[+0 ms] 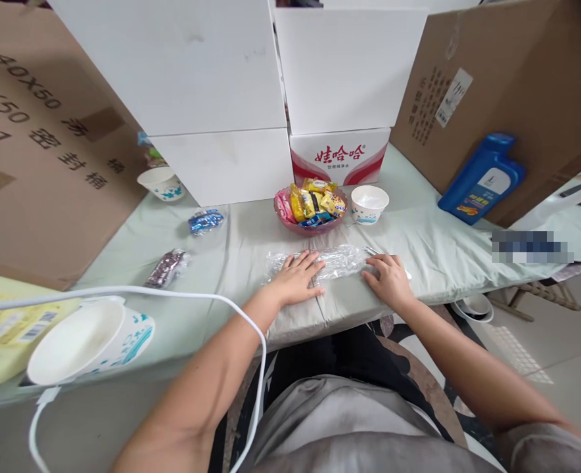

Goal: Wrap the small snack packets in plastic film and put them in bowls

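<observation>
Underneath left grip (298, 279) (right grip (390, 279)): bag (340, 260)

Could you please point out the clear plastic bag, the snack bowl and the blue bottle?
clear plastic bag (344, 261): head view, crinkled middle.
snack bowl (295, 227): head view, front wall.
blue bottle (482, 186): head view, front label.

Both palms lie flat on a clear plastic bag (337, 261) spread on the pale green table (433, 253), the left hand (296, 279) on its left end, the right hand (390, 279) on its right; just behind stand a pink bowl of wrapped snacks (311, 209) and a white paper cup (369, 203).
</observation>
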`<state>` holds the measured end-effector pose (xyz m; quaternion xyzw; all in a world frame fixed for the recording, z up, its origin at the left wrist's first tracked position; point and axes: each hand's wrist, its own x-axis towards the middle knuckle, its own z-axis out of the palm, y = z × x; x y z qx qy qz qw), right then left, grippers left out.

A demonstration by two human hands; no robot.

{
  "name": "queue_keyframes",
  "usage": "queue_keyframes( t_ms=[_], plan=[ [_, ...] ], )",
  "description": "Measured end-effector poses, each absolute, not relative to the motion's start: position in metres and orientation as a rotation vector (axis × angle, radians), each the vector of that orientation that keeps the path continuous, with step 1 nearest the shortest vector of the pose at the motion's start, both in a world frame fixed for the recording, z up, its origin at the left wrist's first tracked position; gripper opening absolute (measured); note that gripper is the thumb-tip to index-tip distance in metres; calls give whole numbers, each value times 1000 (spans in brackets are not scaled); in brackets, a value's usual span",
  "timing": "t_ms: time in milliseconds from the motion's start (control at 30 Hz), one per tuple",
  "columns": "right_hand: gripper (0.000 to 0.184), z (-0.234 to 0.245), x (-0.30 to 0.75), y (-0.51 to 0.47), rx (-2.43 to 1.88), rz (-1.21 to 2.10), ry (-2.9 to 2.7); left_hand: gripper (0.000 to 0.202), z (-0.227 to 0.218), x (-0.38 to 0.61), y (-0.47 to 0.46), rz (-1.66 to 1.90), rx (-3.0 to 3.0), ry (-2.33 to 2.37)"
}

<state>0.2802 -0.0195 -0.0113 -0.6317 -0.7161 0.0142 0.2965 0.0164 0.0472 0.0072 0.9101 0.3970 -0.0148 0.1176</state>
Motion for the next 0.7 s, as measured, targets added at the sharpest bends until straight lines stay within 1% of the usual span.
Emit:
queue_keyframes(
  t_ms=[67,167,300,367,467,500,567,633,700],
  plan=[
    [17,-10,278,-13,-1632,109,-1842,74,21,19,49,-135,2609,1153],
    [16,-8,280,-10,-1631,329,-1687,73,37,20,53,-194,2517,1143],
    [23,-10,282,-13,-1494,759,-1547,60,36,14,58,-214,2456,1121],
    [26,-11,280,-14,-1386,893,-1576,54,30,10,59,-208,2467,1114],
    [40,-13,275,-12,-1380,868,-1685,50,19,7,60,-141,2479,1097],
    [38,-12,274,-11,-1411,819,-1726,50,17,5,61,-98,2475,1082],
    [24,-11,273,-8,-1481,713,-1789,49,12,-1,64,47,2426,1029],
    [12,-9,274,-7,-1521,640,-1812,47,7,-9,69,271,2280,976],
    [10,-8,275,-8,-1523,626,-1794,45,3,-18,75,508,2010,955]
  ],
)
